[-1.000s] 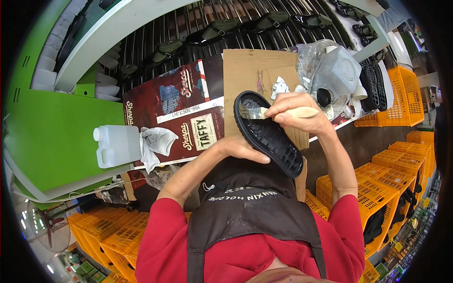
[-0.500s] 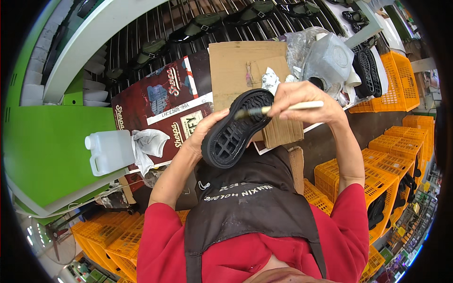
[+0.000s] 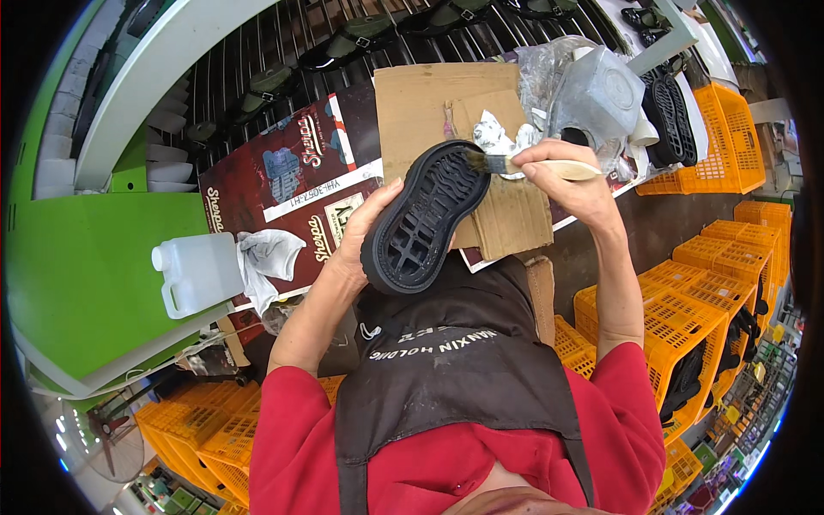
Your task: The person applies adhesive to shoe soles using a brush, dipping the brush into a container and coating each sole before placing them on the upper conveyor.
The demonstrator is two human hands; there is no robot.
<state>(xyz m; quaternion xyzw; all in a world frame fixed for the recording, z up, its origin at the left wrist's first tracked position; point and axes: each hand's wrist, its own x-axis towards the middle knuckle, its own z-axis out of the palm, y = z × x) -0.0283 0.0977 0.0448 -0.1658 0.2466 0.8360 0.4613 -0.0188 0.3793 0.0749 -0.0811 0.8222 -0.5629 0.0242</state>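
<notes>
A black shoe sole [image 3: 427, 216], its ribbed and gridded hollow side facing up, is gripped along its left edge by my left hand [image 3: 365, 225]. It is tilted, with its far end toward the upper right, above my dark apron. My right hand [image 3: 566, 176] is closed around the pale handle of a flat paintbrush [image 3: 499, 163]. The bristles touch the rim at the sole's far right end. Beneath lies a brown cardboard sheet [image 3: 412, 107] with a smaller cardboard piece, and a crumpled white cloth or paper [image 3: 493, 136] rests on it.
At left, a translucent jug [image 3: 202, 273] stands beside a white rag [image 3: 270, 256]. A cut plastic container [image 3: 598, 99] sits at back right, near more black soles [image 3: 669, 116]. Shoes line a roller rack [image 3: 352, 43] behind. Orange crates [image 3: 678, 318] stand at right.
The brush has moved from the sole's middle to its far right end, its handle now nearly level. My left hand has shifted the sole slightly up and to the left.
</notes>
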